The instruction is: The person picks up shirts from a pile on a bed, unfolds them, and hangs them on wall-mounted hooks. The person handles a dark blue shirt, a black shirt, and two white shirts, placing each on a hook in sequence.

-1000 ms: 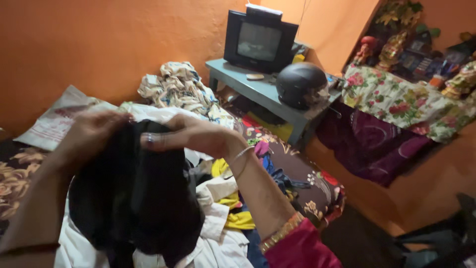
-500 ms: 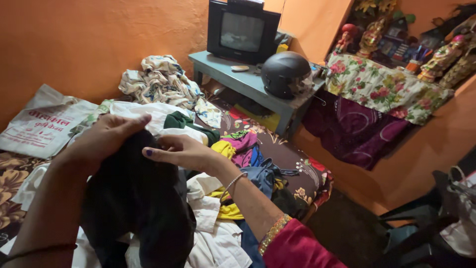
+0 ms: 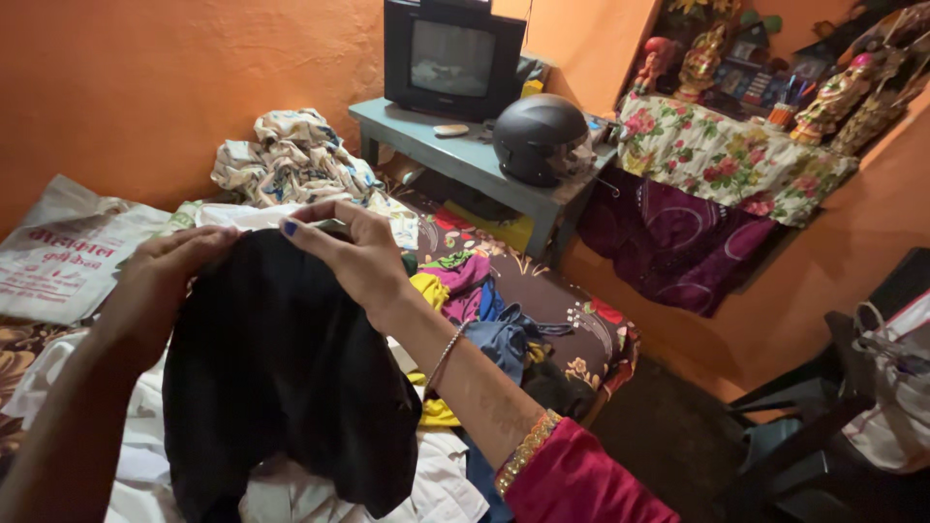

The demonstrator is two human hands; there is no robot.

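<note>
Hands first: the left hand (image 3: 155, 281) grips the top edge of a black garment (image 3: 281, 378), fingers closed on the cloth, and the right hand (image 3: 354, 247) now pinches the same edge higher than half a second ago. The cloth hangs fuller and flatter above the bed (image 3: 581, 334), over white clothes (image 3: 426, 484), so it seems to be getting spread out

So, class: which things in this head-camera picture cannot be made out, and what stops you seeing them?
- Black garment: kind unclear; it hangs bunched, its lower edge cut off by the frame.
- Left hand: its fingers are hidden behind the garment's top edge.
- White clothes: mostly covered by the garment.
- Figurines on the shelf: too small and dim for detail.
- Bag: cut off by the right edge.
</note>
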